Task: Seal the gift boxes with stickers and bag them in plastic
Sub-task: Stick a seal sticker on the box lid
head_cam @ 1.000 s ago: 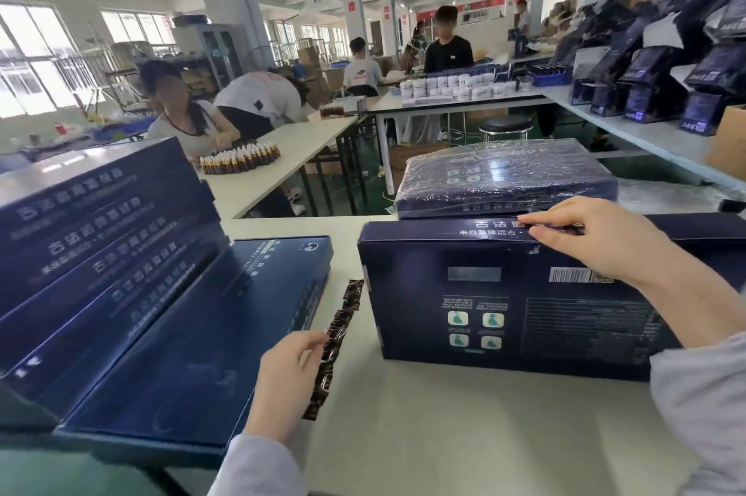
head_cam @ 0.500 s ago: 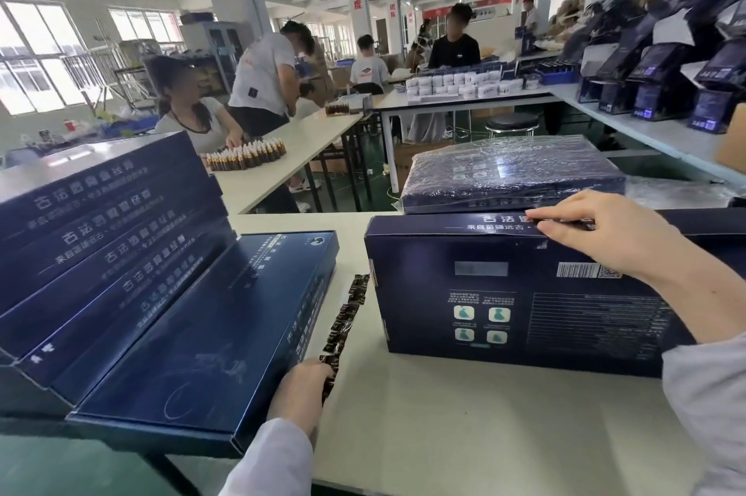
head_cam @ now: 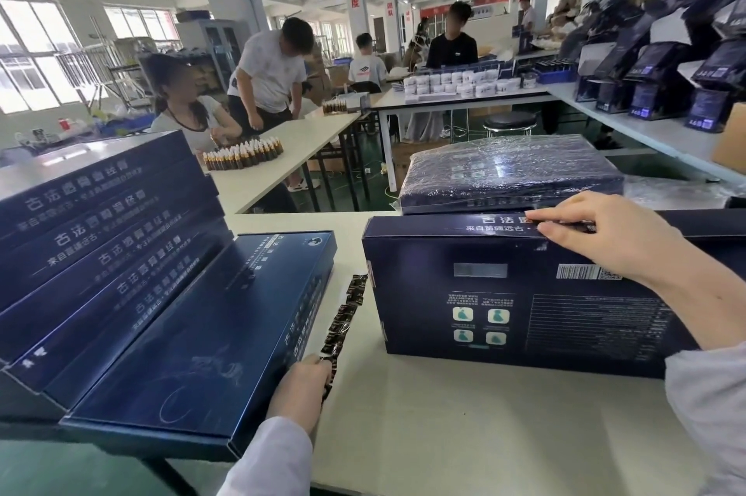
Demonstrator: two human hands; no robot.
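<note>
A dark blue gift box (head_cam: 524, 306) stands on its long edge on the white table (head_cam: 464, 427), barcode side toward me. My right hand (head_cam: 605, 241) is on its top edge, with thumb and forefinger pinching a small dark sticker (head_cam: 565, 226) against that edge. A strip of dark stickers (head_cam: 345, 318) lies on the table between this box and a flat-lying box (head_cam: 193, 342). My left hand (head_cam: 298, 390) grips the near end of the strip, fingers curled. A box wrapped in clear plastic (head_cam: 508, 172) lies just behind the standing box.
Several identical blue boxes (head_cam: 101, 237) lean in a stepped stack at the left. Loose clear plastic (head_cam: 678, 195) lies at the right behind the box. People work at a far table with small brown bottles (head_cam: 242, 156). Dark product boxes (head_cam: 666, 80) fill the right bench.
My left hand slid toward me along the sticker strip to its near end. My right hand stayed on the box's top edge and its fingers curled onto the sticker.
</note>
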